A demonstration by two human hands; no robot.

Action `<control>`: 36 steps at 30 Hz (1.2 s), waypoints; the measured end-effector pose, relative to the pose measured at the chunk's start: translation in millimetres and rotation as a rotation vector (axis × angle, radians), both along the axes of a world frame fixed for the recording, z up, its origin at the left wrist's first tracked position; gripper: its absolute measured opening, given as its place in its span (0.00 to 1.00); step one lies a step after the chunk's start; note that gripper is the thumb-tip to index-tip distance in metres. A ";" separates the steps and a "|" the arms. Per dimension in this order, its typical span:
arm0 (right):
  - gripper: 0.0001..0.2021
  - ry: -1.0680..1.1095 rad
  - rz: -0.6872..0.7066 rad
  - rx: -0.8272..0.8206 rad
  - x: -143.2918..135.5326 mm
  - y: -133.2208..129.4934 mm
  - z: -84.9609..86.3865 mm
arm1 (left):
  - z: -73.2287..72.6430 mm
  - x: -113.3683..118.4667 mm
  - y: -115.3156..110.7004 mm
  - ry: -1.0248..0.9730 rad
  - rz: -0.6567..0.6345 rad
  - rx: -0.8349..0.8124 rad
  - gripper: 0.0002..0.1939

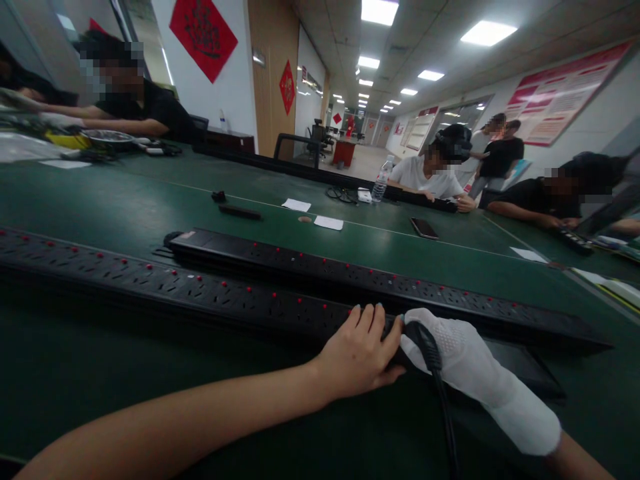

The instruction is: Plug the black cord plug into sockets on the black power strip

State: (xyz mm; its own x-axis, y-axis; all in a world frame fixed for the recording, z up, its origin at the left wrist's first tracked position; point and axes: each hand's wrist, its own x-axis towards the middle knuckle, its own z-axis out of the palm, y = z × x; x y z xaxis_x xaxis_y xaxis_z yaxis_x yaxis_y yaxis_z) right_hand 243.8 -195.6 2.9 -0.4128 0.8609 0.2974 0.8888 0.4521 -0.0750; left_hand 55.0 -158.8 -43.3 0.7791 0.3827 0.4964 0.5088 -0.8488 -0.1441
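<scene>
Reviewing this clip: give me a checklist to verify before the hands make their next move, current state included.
1. Left hand steadying the near power strip: ok, fingers over its top.
2. Right hand holding the cord's thick end: ok.
3. Both hands gloved: not ok, only the right is.
4. Joint between cord and strip sound: cannot tell, the hands hide it.
5. Phone away from both hands: ok, farther across the table.
</scene>
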 end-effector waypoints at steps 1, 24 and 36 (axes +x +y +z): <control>0.09 -0.006 -0.004 -0.001 0.1 -0.1 -0.7 | -0.4 0.1 0.3 -0.001 0.000 0.002 0.31; 0.09 0.005 -0.009 0.028 -1.6 -2.0 0.2 | 0.9 -1.0 -0.3 -0.002 -0.004 0.001 0.30; 0.09 -0.022 -0.027 0.002 -2.5 -1.9 0.8 | -1.1 0.0 -0.1 -0.016 -0.004 -0.007 0.30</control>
State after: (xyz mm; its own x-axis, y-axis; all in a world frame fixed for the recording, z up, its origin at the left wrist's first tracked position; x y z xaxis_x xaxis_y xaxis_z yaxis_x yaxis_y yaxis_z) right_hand 241.3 -197.5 3.8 -0.3955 0.8713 0.2906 0.9022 0.4278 -0.0547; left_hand 55.0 -158.8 -44.5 0.7727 0.3834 0.5059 0.5075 -0.8518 -0.1297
